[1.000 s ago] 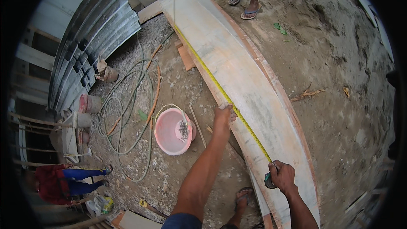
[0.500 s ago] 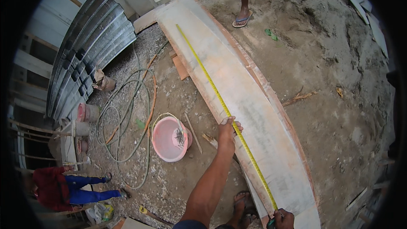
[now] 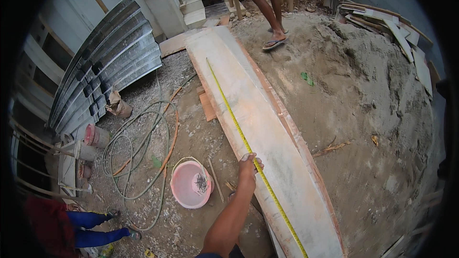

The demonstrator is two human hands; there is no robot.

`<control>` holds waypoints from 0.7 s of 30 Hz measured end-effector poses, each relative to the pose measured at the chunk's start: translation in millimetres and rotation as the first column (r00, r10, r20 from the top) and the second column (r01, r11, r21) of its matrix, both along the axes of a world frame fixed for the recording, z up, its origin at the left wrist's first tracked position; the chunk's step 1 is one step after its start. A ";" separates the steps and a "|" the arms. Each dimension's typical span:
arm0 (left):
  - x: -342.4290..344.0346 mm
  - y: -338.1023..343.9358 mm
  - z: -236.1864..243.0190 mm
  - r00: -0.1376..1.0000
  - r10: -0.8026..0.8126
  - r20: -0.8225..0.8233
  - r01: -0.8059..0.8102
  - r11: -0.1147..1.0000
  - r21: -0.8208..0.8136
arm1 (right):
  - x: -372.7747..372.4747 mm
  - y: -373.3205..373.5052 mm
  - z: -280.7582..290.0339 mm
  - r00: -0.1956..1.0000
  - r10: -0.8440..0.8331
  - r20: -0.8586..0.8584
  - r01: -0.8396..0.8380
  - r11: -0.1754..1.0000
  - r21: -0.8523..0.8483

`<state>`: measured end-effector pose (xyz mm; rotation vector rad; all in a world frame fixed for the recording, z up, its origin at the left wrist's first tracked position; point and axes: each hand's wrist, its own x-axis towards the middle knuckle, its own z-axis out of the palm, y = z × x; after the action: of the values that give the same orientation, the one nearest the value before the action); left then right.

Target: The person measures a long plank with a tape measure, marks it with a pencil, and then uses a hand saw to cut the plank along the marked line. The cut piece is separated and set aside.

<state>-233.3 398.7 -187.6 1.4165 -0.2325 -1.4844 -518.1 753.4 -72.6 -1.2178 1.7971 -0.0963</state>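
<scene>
My left hand (image 3: 248, 166) grips the yellow tape measure (image 3: 228, 108) at the near left edge of a long, pale, dusty board (image 3: 258, 100). The blade lies lengthwise on the board, from near its far end down out of the lower edge of the picture; my right hand and the tape's case are out of view. Left of my hand, a pink bucket (image 3: 184, 186) with a white handle holds what look like nails, with a thin stick (image 3: 215, 179) beside it.
Coiled hoses (image 3: 134, 153), corrugated metal sheets (image 3: 114, 52) and several buckets (image 3: 95, 136) lie left. A person's legs (image 3: 267, 9) are beyond the board; another person (image 3: 91, 227) is bottom left. Broken boards (image 3: 401, 38) lie on a sand mound (image 3: 373, 81) at right.
The view has tilted up, so the scene sits lower in frame. My right hand with the tape's case has left the picture at the bottom. The far person has stepped leftward.
</scene>
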 end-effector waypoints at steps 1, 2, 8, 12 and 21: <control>7.1 -15.9 -2.1 1.000 0.007 -0.010 -0.007 1.000 0.007 | 6.1 -16.7 -2.7 1.000 -0.005 -0.014 0.005 1.000 0.012; 19.6 -37.0 -3.0 1.000 0.005 0.000 -0.005 0.999 0.040 | 16.1 -38.4 -9.2 0.999 -0.042 0.023 0.042 0.999 -0.009; 114.8 -163.8 -8.8 0.996 0.015 0.088 -0.012 0.999 -0.040 | 101.6 -169.7 -34.3 0.997 -0.023 0.073 0.025 0.999 -0.033; 174.3 -249.8 1.1 0.993 0.003 0.117 0.011 0.993 -0.118 | 169.1 -256.1 -44.1 0.995 -0.003 0.098 0.011 0.997 -0.083; 248.1 -364.1 46.1 0.977 -0.041 0.211 0.058 0.995 -0.078 | 258.9 -383.0 -43.4 0.990 0.038 0.133 -0.016 0.988 -0.156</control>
<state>14.8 34.5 -141.5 1.5087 -0.4587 -1.3490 -259.1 370.4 -116.0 -1.3119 1.6785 -0.3009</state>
